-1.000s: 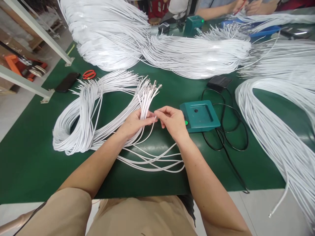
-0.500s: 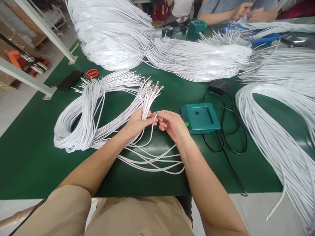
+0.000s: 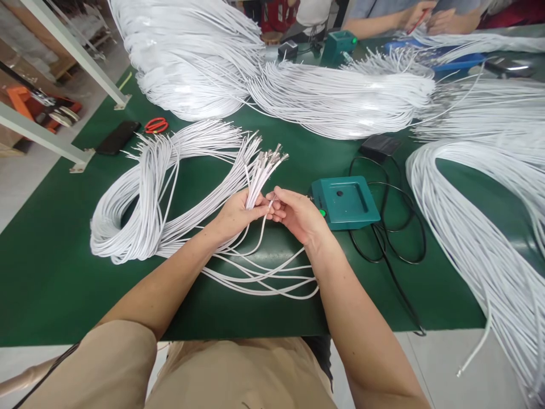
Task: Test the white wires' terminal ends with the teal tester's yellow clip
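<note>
My left hand (image 3: 236, 215) is closed round a bundle of thin white cables (image 3: 259, 173) whose metal-tipped ends fan out above my fingers. The rest of that bundle loops in a coil (image 3: 136, 210) on the green table to the left. My right hand (image 3: 298, 216) pinches the end of a single white cable (image 3: 269, 203) right beside the left hand's fingertips. Several loose white cables (image 3: 264, 278) curve across the table below both wrists. A teal box (image 3: 344, 201) with a green button stands just right of my right hand.
Large heaps of white cable (image 3: 340, 96) fill the back and the right side (image 3: 481, 227) of the green table (image 3: 51, 272). A black cord (image 3: 392, 238) loops from the teal box. Red scissors (image 3: 155, 125) and a black phone (image 3: 118, 137) lie at the left. Another person's hands (image 3: 419, 17) work at the far edge.
My right hand has drawn closer to the left hand, bringing the single cable end up against the held bundle. The view shifted slightly.
</note>
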The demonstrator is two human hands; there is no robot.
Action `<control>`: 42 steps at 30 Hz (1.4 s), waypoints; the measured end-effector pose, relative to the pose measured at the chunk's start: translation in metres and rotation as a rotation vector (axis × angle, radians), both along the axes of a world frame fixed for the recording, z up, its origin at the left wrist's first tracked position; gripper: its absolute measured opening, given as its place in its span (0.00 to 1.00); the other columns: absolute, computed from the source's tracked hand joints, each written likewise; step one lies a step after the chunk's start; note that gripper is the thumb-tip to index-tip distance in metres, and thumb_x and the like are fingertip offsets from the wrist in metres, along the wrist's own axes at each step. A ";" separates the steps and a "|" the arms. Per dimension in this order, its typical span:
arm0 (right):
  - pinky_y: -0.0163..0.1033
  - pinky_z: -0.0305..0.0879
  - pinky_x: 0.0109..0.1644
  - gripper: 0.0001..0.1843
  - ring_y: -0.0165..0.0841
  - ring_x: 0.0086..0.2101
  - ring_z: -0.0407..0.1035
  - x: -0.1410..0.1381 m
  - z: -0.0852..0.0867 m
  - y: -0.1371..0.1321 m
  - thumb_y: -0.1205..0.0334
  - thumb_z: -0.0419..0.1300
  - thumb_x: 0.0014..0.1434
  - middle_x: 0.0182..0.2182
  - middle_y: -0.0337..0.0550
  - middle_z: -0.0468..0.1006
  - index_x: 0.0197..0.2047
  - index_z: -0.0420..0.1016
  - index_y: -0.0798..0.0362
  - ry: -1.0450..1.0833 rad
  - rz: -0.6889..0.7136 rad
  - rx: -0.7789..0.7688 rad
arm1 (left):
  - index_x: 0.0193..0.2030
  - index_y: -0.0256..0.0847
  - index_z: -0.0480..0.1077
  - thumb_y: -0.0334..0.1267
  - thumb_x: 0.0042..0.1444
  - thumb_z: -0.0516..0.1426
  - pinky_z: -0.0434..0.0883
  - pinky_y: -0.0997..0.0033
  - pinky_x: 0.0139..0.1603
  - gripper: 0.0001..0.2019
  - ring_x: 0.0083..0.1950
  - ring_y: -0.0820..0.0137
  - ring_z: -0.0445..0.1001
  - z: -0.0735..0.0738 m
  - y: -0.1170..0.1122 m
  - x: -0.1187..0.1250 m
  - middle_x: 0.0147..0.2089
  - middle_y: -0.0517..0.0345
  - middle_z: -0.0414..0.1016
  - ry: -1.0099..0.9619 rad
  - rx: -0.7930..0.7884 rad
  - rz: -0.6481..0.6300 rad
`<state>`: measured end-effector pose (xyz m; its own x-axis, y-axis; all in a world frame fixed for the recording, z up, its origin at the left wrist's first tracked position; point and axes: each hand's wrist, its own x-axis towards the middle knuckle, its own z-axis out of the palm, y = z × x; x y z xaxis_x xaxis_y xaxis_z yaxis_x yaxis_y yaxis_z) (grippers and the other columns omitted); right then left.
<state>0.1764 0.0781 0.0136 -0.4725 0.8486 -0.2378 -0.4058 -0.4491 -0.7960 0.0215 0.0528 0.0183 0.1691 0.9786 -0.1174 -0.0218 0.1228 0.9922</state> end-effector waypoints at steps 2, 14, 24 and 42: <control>0.33 0.59 0.28 0.17 0.24 0.22 0.62 0.001 0.000 0.000 0.50 0.70 0.47 0.19 0.33 0.67 0.30 0.78 0.56 0.006 0.000 -0.011 | 0.28 0.38 0.63 0.38 0.49 0.64 0.73 0.66 0.41 0.13 0.32 0.72 0.75 -0.001 0.001 -0.002 0.28 0.61 0.72 0.009 0.013 -0.006; 0.32 0.65 0.32 0.16 0.24 0.25 0.67 0.003 -0.002 -0.001 0.56 0.71 0.46 0.23 0.37 0.74 0.36 0.82 0.56 -0.013 -0.043 0.002 | 0.33 0.36 0.66 0.36 0.49 0.64 0.69 0.73 0.35 0.10 0.32 0.75 0.73 -0.006 0.002 -0.005 0.33 0.59 0.74 0.115 0.034 0.090; 0.31 0.65 0.25 0.05 0.24 0.21 0.63 -0.001 0.006 -0.003 0.63 0.61 0.45 0.21 0.35 0.73 0.22 0.76 0.55 -0.548 -0.253 0.223 | 0.34 0.37 0.66 0.37 0.49 0.64 0.71 0.71 0.37 0.11 0.34 0.72 0.77 -0.009 0.002 -0.003 0.34 0.60 0.73 0.067 0.039 0.104; 0.32 0.66 0.30 0.16 0.25 0.25 0.62 -0.004 0.006 -0.004 0.47 0.64 0.51 0.26 0.36 0.72 0.32 0.77 0.53 -0.403 -0.265 0.312 | 0.32 0.38 0.68 0.41 0.44 0.66 0.67 0.69 0.38 0.13 0.33 0.72 0.70 -0.007 0.002 -0.005 0.32 0.61 0.73 0.265 0.112 0.126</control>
